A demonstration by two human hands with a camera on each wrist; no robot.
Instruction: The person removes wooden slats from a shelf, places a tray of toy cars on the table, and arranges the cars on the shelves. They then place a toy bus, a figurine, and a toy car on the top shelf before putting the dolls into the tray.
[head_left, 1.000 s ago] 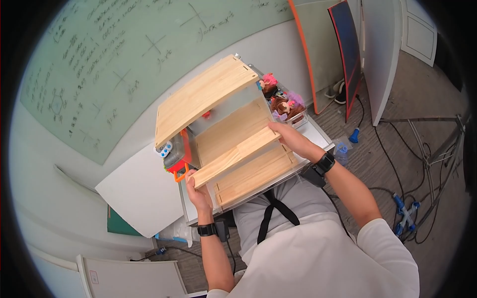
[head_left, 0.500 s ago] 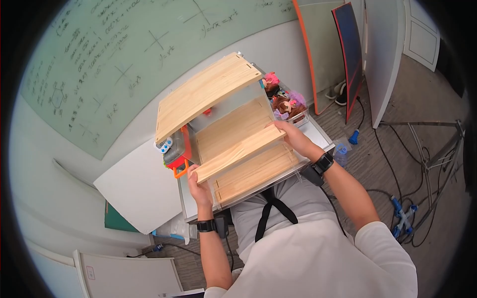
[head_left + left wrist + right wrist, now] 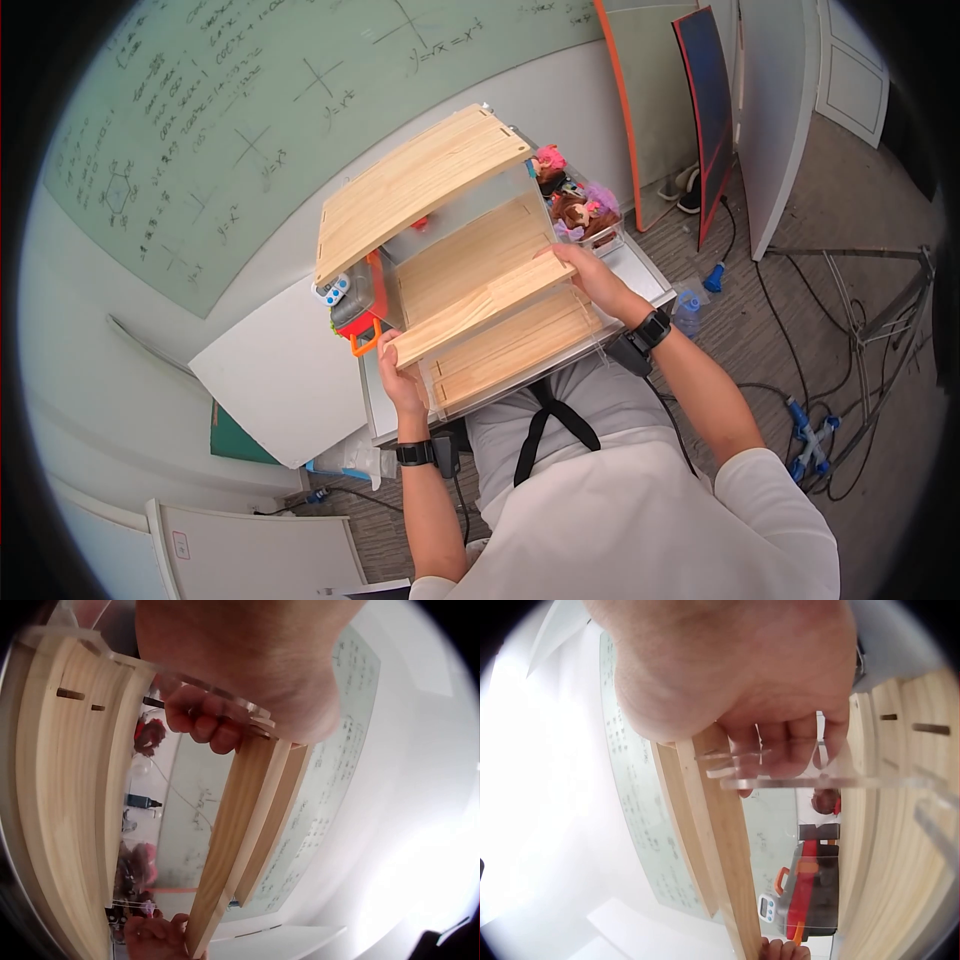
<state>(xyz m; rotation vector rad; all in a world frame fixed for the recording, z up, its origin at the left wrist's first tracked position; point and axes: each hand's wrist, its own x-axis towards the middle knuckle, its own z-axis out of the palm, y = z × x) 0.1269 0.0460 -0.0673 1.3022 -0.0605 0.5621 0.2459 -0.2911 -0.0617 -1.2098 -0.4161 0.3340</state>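
Observation:
A pale wooden board (image 3: 482,308) spans the front of a wooden shelf unit with clear side panels. My left hand (image 3: 402,388) grips its left end, thumb on top; in the left wrist view, the fingers (image 3: 204,729) curl beneath the board (image 3: 238,802), beside a clear panel. My right hand (image 3: 595,283) holds the other end, and the right wrist view shows its fingers (image 3: 780,746) bent under the board (image 3: 724,817), seen partly through clear plastic. Above and behind is the unit's top board (image 3: 420,190); a lower board (image 3: 515,345) lies nearer the body.
Left of the unit stands a red and grey case (image 3: 362,300) with an orange handle and a white timer (image 3: 332,291). Dolls (image 3: 588,212) fill a clear bin at its right. A white table edge (image 3: 645,272) shows below; cables and a metal stand (image 3: 880,320) occupy the floor at right.
The held board has tilted, so more of its upper face shows in the head view. Both hands keep their grip and have shifted slightly with it. The head view has also moved a little.

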